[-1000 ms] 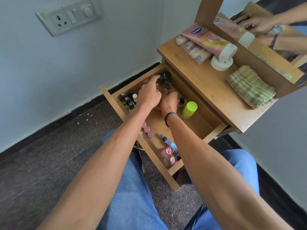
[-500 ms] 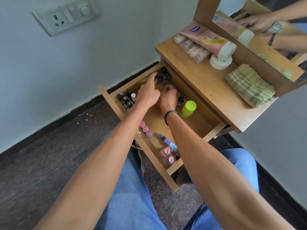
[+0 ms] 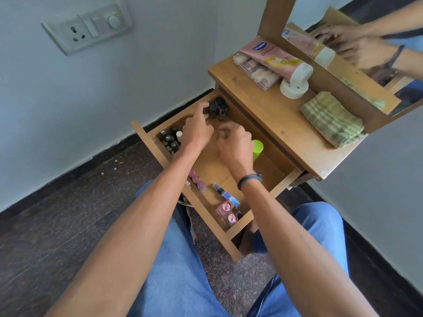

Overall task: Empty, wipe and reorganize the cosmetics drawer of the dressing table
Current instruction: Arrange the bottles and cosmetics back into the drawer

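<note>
The wooden drawer stands pulled out over my lap. At its far corner is a cluster of dark-capped bottles. My left hand reaches to that cluster, its index finger and thumb pinching the nearest dark bottle. My right hand hovers over the drawer's middle with loosely curled fingers, and nothing shows in it. It partly hides a green-capped bottle. More dark bottles fill the left corner. Pink lipsticks, a blue nail polish and pink-capped bottles lie along the near side.
On the dressing table top lie a pink tube, a clear palette case, a white jar and a folded green checked cloth. A mirror stands behind them. A wall with a socket plate is at the left.
My hands were pressed together at the back cluster and have come apart. The right hand has drawn back toward the drawer's middle. The left hand stays at the dark bottles.
</note>
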`<state>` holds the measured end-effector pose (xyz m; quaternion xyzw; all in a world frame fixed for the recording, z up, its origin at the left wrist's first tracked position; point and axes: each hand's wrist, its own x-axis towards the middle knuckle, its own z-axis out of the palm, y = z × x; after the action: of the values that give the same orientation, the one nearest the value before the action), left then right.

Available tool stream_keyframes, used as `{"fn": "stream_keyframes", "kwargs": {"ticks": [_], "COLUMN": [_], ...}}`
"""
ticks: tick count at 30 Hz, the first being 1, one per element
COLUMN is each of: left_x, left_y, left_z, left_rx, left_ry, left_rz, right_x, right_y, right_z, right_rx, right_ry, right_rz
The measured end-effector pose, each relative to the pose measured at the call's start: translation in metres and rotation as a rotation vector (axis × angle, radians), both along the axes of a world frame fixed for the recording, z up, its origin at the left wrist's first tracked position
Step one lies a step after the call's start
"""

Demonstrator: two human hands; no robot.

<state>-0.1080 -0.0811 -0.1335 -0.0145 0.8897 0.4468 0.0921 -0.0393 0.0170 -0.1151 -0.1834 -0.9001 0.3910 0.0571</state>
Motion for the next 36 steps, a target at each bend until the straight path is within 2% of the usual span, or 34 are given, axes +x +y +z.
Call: {"fn": "stream_keyframes", "kwargs": {"ticks": [3,5,9,13,17,23,30,36], "left_x": [0.008,0.012,0.018,0.019,0.015,0.011,0.008,0.005], "left_y": [0.002,0.004,0.017,0.031,0.040,0.053,0.055,0.052], "left_z": [0.002,0.002,-0.008,-0.017,-0.015,-0.017,-0.018,-0.021], "left_rx": [-0.052,-0.108,-0.227,-0.246,-0.109,0.003,0.021,0.048], "left_ry": [0.129,0.155,0.014,-0.193,-0.290,-0.324,-0.185,-0.238], "left_rz": [0.007,-0.007,-0.149,-0.159,-0.135,-0.056,0.013,0.017], "right_x": [0.027,0.040,0.065,0.075,0.068,0.050,0.035,0.028], "right_y": [0.020,0.038,0.058,0.058,0.053,0.052,0.050,0.051], "right_z": [0.015,0.018,0.009,-0.002,-0.008,-0.016,-0.023,-0.028], "right_rx": [0.275,0.414,0.565,0.549,0.448,0.416,0.442,0.456], "right_ry": [0.210,0.275,0.230,0.110,0.065,0.060,0.125,0.139], "right_rz": [0.049,0.027,0.025,0.000,-0.064,-0.069,-0.022,-0.017]}}
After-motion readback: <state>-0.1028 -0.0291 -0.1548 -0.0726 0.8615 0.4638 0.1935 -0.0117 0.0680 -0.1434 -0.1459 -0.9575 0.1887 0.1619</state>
